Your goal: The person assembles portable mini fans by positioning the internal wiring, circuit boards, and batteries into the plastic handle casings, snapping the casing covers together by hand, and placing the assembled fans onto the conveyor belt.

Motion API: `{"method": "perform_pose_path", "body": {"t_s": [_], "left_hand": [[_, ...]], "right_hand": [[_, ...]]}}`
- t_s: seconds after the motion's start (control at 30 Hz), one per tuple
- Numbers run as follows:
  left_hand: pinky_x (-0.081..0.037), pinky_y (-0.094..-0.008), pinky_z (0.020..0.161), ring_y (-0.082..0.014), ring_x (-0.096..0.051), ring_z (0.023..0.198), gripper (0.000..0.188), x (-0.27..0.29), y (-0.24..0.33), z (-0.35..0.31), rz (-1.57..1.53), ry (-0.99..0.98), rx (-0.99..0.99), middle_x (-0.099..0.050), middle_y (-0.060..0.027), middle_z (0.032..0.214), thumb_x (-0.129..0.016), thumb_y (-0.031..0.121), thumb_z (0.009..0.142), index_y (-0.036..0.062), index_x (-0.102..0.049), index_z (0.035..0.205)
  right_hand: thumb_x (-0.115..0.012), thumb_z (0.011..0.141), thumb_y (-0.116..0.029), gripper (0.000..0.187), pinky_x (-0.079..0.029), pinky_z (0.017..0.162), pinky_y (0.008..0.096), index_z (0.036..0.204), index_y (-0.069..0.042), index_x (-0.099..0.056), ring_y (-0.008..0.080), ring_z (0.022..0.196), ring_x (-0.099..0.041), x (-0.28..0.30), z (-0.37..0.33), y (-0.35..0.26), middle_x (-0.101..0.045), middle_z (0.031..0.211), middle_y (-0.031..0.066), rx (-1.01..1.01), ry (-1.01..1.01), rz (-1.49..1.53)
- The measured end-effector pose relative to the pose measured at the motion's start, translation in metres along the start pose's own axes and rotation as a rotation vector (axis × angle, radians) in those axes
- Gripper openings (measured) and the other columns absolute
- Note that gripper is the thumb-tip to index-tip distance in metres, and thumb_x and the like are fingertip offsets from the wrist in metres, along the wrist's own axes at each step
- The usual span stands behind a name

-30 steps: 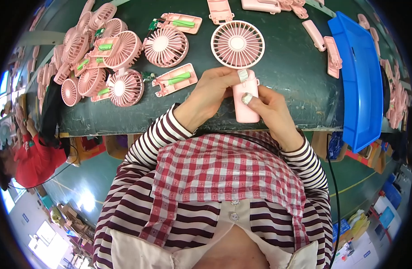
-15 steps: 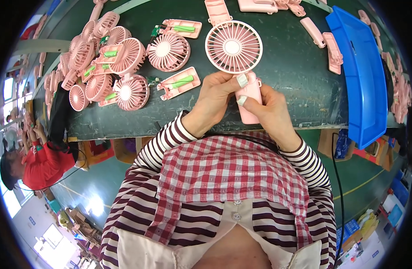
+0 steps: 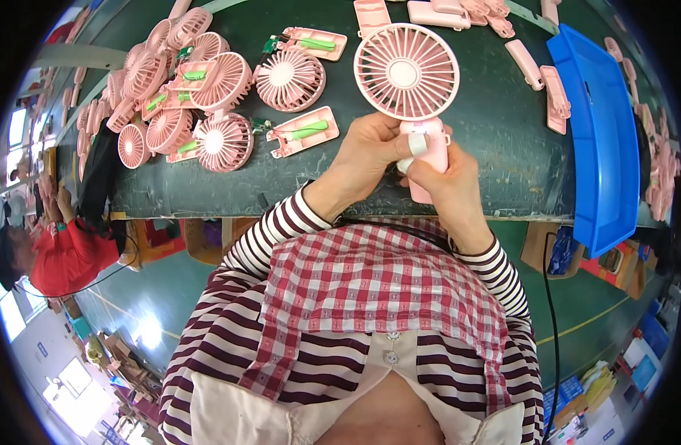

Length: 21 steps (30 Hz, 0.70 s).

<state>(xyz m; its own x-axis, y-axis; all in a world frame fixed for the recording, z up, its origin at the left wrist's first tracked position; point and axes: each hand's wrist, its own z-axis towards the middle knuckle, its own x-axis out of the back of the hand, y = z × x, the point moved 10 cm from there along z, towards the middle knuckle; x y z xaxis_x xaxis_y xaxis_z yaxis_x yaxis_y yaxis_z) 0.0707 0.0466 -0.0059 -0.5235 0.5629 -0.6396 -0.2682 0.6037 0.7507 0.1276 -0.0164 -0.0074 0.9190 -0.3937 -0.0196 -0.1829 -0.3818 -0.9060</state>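
A pink handheld fan (image 3: pixel 406 73) is held upright in front of me, its round grille facing up and its handle toward my body. My left hand (image 3: pixel 366 154) grips the top of the handle just below the grille, thumb across the front. Lower down, my right hand (image 3: pixel 453 184) wraps the handle from the right, with its thumb pressed on the front close to the left thumb. White tape covers both thumb tips. The thumbs hide part of the handle's face, and the fingers behind it are hidden.
On the dark green table (image 3: pixel 318 182), open fan bodies with green batteries (image 3: pixel 308 130) lie to the left beside a pile of pink fans (image 3: pixel 222 81). Pink handle shells (image 3: pixel 524 64) lie at right, by a blue tray (image 3: pixel 604 148). A person in red (image 3: pixel 77 256) sits far left.
The fan looks slightly larger and sits a little farther right in view. Both thumbs have drawn closer together on the handle. The whole view has shifted somewhat.
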Motion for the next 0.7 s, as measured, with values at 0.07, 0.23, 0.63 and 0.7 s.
{"method": "perform_pose_path", "body": {"t_s": [0.07,0.23,0.63,0.7], "left_hand": [[-0.051,-0.0263,0.074,-0.0142,-0.061,0.085,0.03,-0.005,0.003,0.0,0.024,-0.029,-0.03,-0.062,-0.01,0.101,-0.062,0.01,0.082,-0.0027,-0.056,0.108],[-0.048,-0.0331,0.087,-0.0206,-0.059,0.098,0.046,-0.003,0.0,-0.003,0.035,-0.062,-0.027,-0.059,-0.0163,0.11,-0.066,0.014,0.078,-0.0034,-0.05,0.117],[-0.048,-0.0308,0.084,-0.0191,-0.06,0.095,0.04,0.004,-0.006,-0.002,0.039,0.015,-0.051,-0.061,-0.0161,0.106,-0.064,0.007,0.078,-0.0035,-0.052,0.114],[-0.049,-0.0289,0.078,-0.0175,-0.061,0.089,0.032,0.004,-0.004,0.003,0.025,0.029,-0.062,-0.062,-0.0137,0.103,-0.061,0.005,0.079,-0.0041,-0.055,0.11]], "right_hand": [[-0.061,0.072,-0.001,0.031,-0.051,0.059,0.0249,0.101,0.005,-0.054,0.0142,0.068,-0.061,0.003,0.0,-0.004,-0.061,0.084,0.0098,0.055,0.009,0.028],[-0.061,0.07,-0.003,0.026,-0.049,0.055,0.0243,0.094,0.006,-0.055,0.0126,0.063,-0.06,0.003,-0.001,-0.008,-0.061,0.077,0.0088,0.084,0.022,0.012],[-0.057,0.071,0.001,0.028,-0.052,0.058,0.0266,0.099,0.006,-0.054,0.0149,0.068,-0.061,0.002,0.002,-0.002,-0.061,0.084,0.0104,0.047,0.003,0.033],[-0.057,0.072,0.0,0.027,-0.052,0.058,0.0263,0.099,0.006,-0.054,0.0147,0.067,-0.061,0.004,0.005,-0.001,-0.061,0.083,0.0105,0.055,0.002,0.054]]}}
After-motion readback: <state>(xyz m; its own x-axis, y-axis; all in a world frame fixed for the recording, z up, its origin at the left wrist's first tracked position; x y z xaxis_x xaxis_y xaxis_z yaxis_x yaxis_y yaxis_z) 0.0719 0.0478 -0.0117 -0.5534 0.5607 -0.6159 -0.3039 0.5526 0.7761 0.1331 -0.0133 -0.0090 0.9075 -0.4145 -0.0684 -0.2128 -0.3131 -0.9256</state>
